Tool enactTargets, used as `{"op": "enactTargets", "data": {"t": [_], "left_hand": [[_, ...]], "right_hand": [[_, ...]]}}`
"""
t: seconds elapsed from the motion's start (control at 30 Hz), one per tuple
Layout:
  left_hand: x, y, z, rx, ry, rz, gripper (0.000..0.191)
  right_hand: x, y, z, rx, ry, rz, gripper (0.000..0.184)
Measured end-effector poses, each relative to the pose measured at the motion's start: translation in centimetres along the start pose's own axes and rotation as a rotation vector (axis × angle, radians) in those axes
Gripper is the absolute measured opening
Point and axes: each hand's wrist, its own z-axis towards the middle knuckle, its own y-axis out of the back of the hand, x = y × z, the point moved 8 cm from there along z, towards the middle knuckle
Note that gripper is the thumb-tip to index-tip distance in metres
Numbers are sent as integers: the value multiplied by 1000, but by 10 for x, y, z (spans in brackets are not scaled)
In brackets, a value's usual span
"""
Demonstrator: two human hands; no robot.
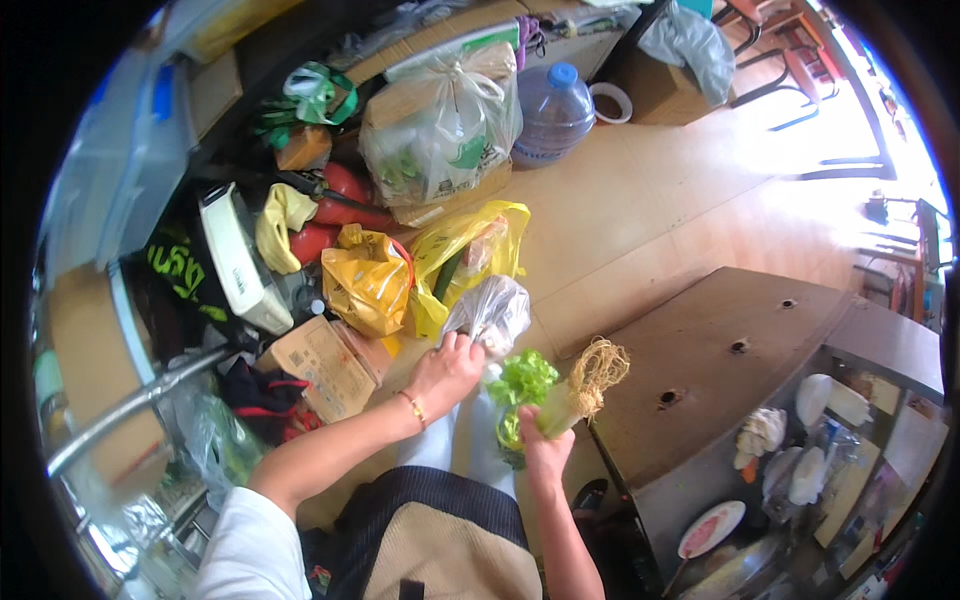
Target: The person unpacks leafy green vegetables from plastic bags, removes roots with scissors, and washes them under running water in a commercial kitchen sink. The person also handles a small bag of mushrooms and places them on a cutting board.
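My left hand (450, 364) grips the gathered top of a see-through plastic bag (499, 311) with pale contents that I cannot make out. In my right hand (547, 450) is a leafy vegetable with a pale stalk (555, 416) and a tangle of stringy roots (598, 371) pointing up and right. Bright green frilly leaves (523, 379) show between the two hands, close to the stalk; whether they belong to it I cannot tell. Just beyond the see-through bag lies an open yellow plastic bag (427, 296) with a dark green vegetable and a wrapped item inside.
An orange bag (365, 281), a cardboard box (322, 367) and red fire extinguishers (349, 195) crowd the left. Farther off stand a large tied bag (450, 135) and a water jug (553, 112). A metal counter (697, 375) with holes runs along the right, with a plate (711, 529) nearby.
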Motion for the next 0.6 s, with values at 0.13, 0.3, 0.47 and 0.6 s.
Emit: {"op": "enactTargets", "data": {"t": [0.13,0.3,0.47,0.6], "left_hand": [[-41,81,-54,3,59,-63,4],[-84,145,-148,27,208,-165,6],[-100,157,-250,-4,448,-361,13],[-102,160,-317,-145,653,-217,15]], "right_hand": [[39,27,-41,23,110,-18,14],[83,37,-85,236,263,-40,17],[102,-9,-127,576,405,-206,14],[76,-77,-161,835,375,-475,10]]}}
